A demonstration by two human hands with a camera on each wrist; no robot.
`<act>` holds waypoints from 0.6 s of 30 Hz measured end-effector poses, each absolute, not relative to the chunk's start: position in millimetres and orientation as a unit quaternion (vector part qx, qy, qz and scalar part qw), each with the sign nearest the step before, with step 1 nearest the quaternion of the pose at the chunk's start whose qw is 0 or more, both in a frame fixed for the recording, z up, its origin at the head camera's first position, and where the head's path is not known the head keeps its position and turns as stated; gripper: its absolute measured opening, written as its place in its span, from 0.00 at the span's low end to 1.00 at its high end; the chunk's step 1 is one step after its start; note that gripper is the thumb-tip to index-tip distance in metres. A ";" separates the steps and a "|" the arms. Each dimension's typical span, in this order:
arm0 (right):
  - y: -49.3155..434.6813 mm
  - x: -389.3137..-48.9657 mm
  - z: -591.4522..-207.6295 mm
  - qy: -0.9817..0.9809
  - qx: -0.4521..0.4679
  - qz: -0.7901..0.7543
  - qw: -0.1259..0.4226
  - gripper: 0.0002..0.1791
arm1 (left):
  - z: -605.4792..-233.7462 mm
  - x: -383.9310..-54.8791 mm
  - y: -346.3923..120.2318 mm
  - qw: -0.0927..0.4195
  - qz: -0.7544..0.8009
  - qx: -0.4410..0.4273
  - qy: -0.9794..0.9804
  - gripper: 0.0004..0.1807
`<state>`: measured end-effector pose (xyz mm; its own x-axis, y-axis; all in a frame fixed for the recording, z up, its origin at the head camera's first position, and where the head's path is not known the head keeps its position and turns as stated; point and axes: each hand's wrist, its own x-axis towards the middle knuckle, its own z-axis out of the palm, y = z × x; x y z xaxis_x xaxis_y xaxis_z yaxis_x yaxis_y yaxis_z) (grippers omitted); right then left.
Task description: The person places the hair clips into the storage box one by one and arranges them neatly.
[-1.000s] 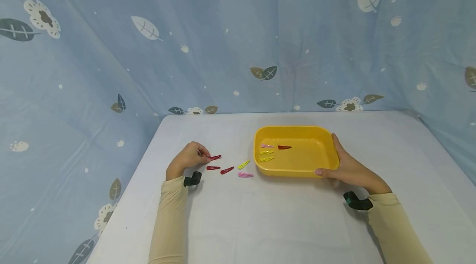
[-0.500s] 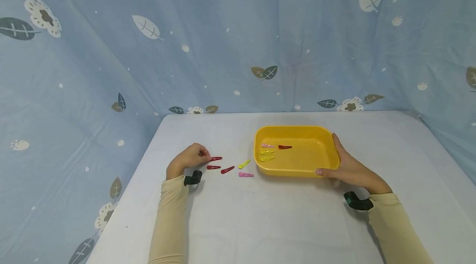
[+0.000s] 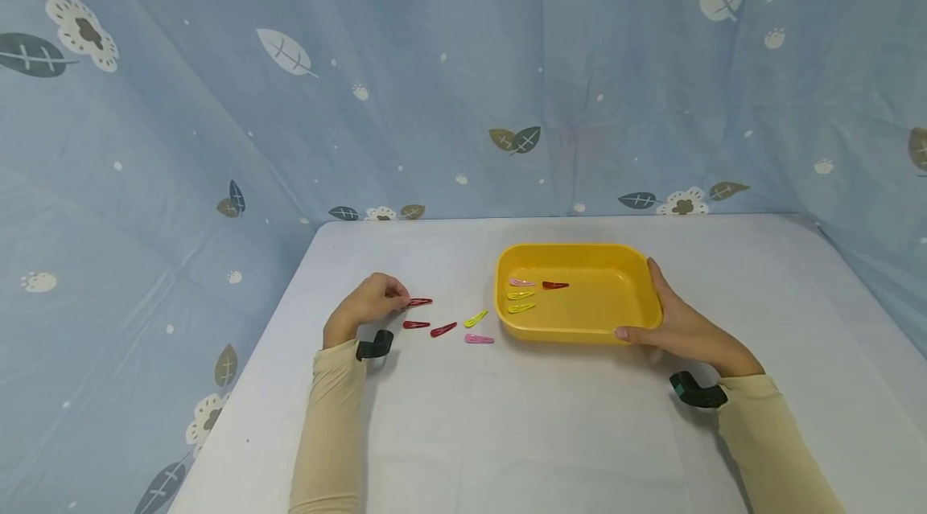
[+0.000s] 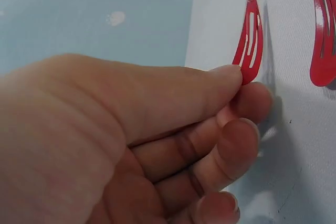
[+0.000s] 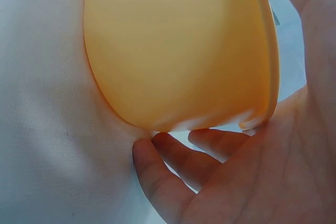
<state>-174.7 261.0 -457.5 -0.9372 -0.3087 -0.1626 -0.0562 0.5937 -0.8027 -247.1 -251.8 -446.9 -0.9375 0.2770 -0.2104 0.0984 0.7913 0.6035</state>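
My left hand (image 3: 367,303) pinches a glossy red, slotted teardrop hair clip (image 4: 242,51) between thumb and finger; from it, on the white table (image 3: 543,417), a second red clip (image 3: 416,325) lies at six o'clock, a third red clip (image 3: 443,330) between four and five, and a yellow clip (image 3: 475,319) and a pink clip (image 3: 479,339) near four. At three o'clock, my right hand (image 3: 682,329) grips the three-o'clock end of a yellow, rounded-rectangular plastic tray (image 3: 604,305), whose nine-o'clock half bears four pink, red and yellow clips (image 3: 521,296).
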 end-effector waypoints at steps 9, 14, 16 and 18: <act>262.3 -176.3 -460.2 0.880 -0.106 -0.441 0.142 0.74 | -448.9 -248.2 -252.2 0.135 0.335 0.107 0.926 0.07; 261.8 -176.5 -459.8 0.882 -0.102 -0.436 0.145 0.74 | -447.4 -246.8 -252.6 0.133 0.348 0.097 0.923 0.07; 261.7 -176.4 -459.5 0.883 -0.101 -0.435 0.146 0.74 | -447.1 -247.0 -252.3 0.128 0.354 0.101 0.921 0.07; 262.1 -176.5 -459.6 0.883 -0.101 -0.434 0.145 0.74 | -447.0 -247.5 -252.0 0.124 0.360 0.104 0.919 0.08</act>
<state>-176.5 262.1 -459.6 -0.9373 -0.3051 -0.1687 -0.0526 0.6022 -0.7966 -247.5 -252.0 -447.0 -0.9473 0.2810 -0.1536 0.1021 0.7197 0.6868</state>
